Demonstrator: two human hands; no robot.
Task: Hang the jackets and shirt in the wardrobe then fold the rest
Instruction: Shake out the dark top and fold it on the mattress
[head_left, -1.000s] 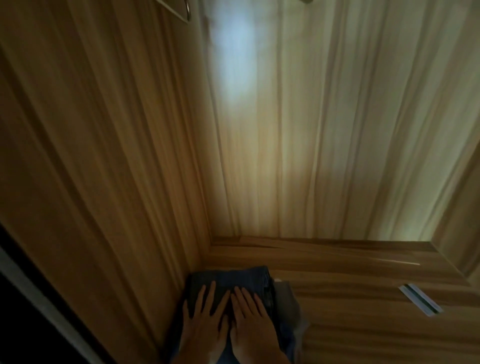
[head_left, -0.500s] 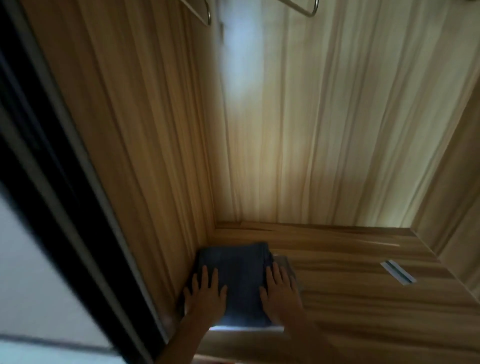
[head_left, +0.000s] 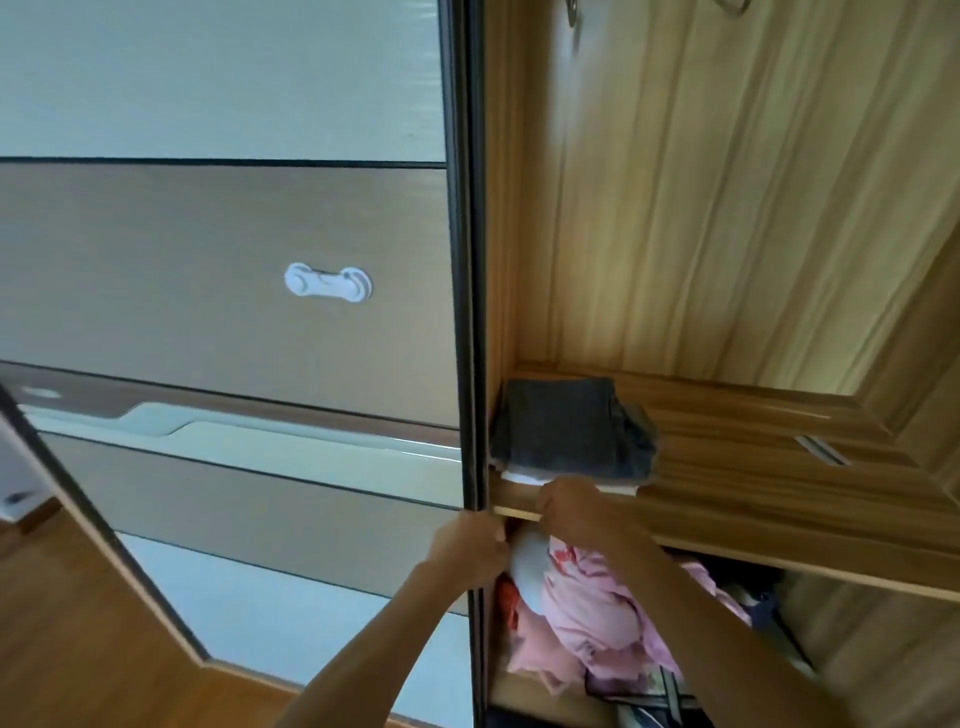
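Left hand (head_left: 467, 551) was right on the sliding door (head_left: 234, 260), its fingers wrapped round the dark vertical edge, arm reaching up from six o'clock. Right hand (head_left: 569, 506) was just beside it at three o'clock, with the knuckles up and the fingers curled over the front lip of the shelf (head_left: 779, 499) inside the wardrobe (head_left: 727, 208).

And there was the folded dark garment (head_left: 561, 431), lying flat on that shelf, tucked into the corner against the wardrobe's side wall, at twelve o'clock from the right hand. It topped a small stack: a white layer (head_left: 519, 475) peeked out beneath its front edge, touching the shelf lip just by the right hand's knuckles, and more folded cloth showed at the stack's three o'clock side, though what it was could not be made out.

Below the shelf, at six o'clock from the right hand, a loose heap of pink clothes (head_left: 597, 613) filled the lower compartment, partly hidden by the right forearm. On the shelf, well apart from the stack at three o'clock, lay a small pale strip (head_left: 821, 449).

Out on the door face, at ten o'clock from the left hand, sat a white latch (head_left: 328, 280). Up at twelve o'clock, two metal hanger hooks (head_left: 571, 13) poked into view at the top edge. Wooden floor (head_left: 78, 649) showed at eight o'clock.
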